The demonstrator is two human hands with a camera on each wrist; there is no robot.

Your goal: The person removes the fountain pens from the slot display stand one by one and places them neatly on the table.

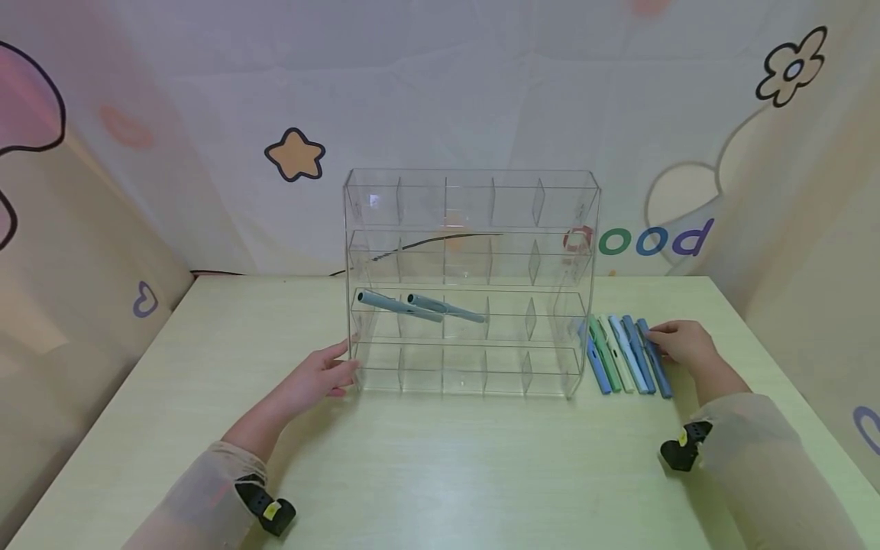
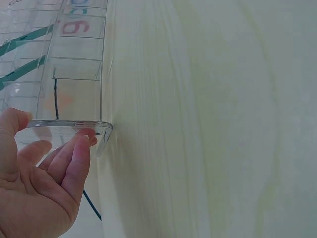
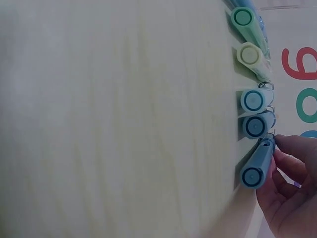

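A clear plastic rack [image 1: 474, 355] of several tiers with small dividers stands upright mid-table. My left hand [image 1: 318, 376] holds its lower left side, thumb at the edge and bent fingertips against the side wall [image 2: 64, 124]. Two teal pens, one at the left [image 1: 395, 304] and another beside it [image 1: 447, 308], rest slanted in a lower tier. Right of the rack lies a row of several capped pens in blue, green and pale tones, including a light-blue pen [image 3: 253, 100]. At its right end my right hand [image 1: 687, 350] pinches the far end of a dark-blue pen [image 3: 257, 166].
The pale wooden table [image 1: 447, 466] carries the rack and pens. Behind it hangs a printed cloth [image 1: 474, 92] with a star, a flower and coloured letters. A dark line [image 1: 447, 238] shows through the rack. Each sleeve has a black camera mount, such as the right one [image 1: 684, 447].
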